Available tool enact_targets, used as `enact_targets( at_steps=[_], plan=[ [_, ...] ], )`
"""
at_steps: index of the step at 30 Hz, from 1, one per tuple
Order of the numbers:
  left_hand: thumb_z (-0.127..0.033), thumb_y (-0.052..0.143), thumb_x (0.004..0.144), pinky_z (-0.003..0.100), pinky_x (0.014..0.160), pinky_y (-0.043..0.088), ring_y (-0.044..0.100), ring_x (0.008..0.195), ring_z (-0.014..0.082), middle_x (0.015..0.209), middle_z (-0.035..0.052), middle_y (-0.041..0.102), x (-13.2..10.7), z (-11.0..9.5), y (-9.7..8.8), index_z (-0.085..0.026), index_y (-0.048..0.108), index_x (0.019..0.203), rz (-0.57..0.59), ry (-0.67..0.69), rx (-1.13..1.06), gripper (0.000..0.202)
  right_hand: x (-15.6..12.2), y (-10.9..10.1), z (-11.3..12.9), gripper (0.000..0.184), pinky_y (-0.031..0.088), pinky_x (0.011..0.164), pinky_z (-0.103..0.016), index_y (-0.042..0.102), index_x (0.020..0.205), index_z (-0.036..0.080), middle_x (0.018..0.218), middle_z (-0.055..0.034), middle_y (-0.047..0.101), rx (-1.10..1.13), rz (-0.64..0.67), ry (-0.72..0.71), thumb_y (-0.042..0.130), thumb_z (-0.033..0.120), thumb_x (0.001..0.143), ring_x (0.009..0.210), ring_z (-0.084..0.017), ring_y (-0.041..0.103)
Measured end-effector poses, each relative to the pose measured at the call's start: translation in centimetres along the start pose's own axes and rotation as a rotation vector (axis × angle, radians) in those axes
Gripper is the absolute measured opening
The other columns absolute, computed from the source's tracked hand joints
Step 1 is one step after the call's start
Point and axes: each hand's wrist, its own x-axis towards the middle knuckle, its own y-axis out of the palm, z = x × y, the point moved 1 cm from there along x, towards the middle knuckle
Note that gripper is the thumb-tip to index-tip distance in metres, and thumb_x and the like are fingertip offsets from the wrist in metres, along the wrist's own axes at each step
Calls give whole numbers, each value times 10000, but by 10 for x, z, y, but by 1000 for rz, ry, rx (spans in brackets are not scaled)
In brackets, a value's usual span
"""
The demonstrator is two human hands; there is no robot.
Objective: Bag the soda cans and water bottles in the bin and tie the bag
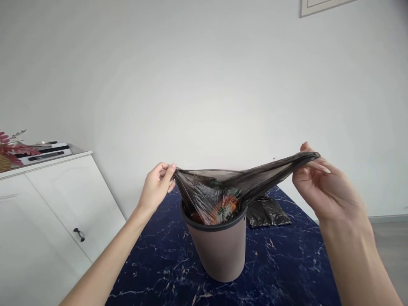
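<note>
A thin black garbage bag [197, 187] is stretched above a pinkish-brown trash can [219, 250] with a dark rim. Its left edge is pinched in my left hand [157, 185], just above the rim. My right hand [328, 187] grips the opposite edge, pulled out to the right and higher up. Orange, red and green contents [225, 208] show through the film inside the can; I cannot make out what they are. The lower part of the bag is hidden in the can.
The can stands on a table with a dark blue marbled top [159, 263]. Behind it at right lies a folded black plastic bag [267, 211]. A white cabinet [57, 204] stands at left, with a pink plant [15, 148] on top. A pale wall rises behind.
</note>
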Motion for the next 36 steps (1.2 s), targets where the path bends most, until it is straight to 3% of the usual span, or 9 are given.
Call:
enact_targets(
  at_steps=[2,5,12,16,21,24,27,32,36],
  plan=[
    [-526,655,1023,232,502,310,404,465,74,572,-101,388,2,-2,-2,-219,538,802,-79,49,-50,396,-5,7,0,395,471,426,-60,601,1193,76,722,57,512,293,-155,138,414,-101,894,409,2,445],
    [-518,665,1024,225,509,360,447,486,80,578,-87,439,2,-4,-3,-219,550,806,-188,115,-101,387,-10,16,2,443,486,402,-74,504,1329,77,820,10,590,486,-228,145,291,-60,966,402,-13,481],
    [-606,700,972,203,426,324,412,466,53,767,-29,632,-9,7,4,-208,598,871,-239,62,-198,423,-10,12,-3,196,438,414,-61,625,1137,101,686,84,478,249,-127,110,492,3,1032,470,-13,456],
    [-661,689,949,196,382,210,306,428,8,978,24,714,-18,7,14,-202,529,863,-145,-85,-397,494,-15,11,-9,137,543,620,-126,701,931,148,768,62,499,-122,-35,-50,805,83,871,630,-40,514],
    [-687,665,941,187,415,298,323,471,41,711,-78,443,-26,7,26,-223,437,778,-38,-206,-442,542,-18,16,-10,141,612,883,-267,701,933,199,827,46,509,-48,23,2,796,124,861,743,-91,556],
    [-621,639,989,180,460,339,382,533,66,752,-79,433,-33,7,29,-247,447,876,4,-212,-332,435,-24,21,-8,223,558,649,-138,699,941,203,795,53,455,-15,107,71,749,16,830,627,-66,447],
    [-529,683,991,193,573,432,492,638,93,836,-69,487,-43,1,32,-301,445,1094,91,-156,-194,345,-32,28,-9,224,341,403,-72,675,927,210,775,62,378,-13,170,101,733,11,841,550,-62,271],
    [-568,727,937,276,648,517,678,812,195,1027,38,648,-52,-25,48,-334,430,1393,301,-21,57,592,-47,44,-16,161,234,350,-106,639,899,229,753,73,288,-112,227,82,723,92,911,531,-84,123],
    [-608,777,897,408,896,592,708,1139,300,1320,88,704,-46,-44,62,-339,604,1378,494,99,99,578,-70,59,-27,96,282,368,-126,668,967,246,728,73,369,-248,279,91,763,239,952,491,-61,233]
  ],
)
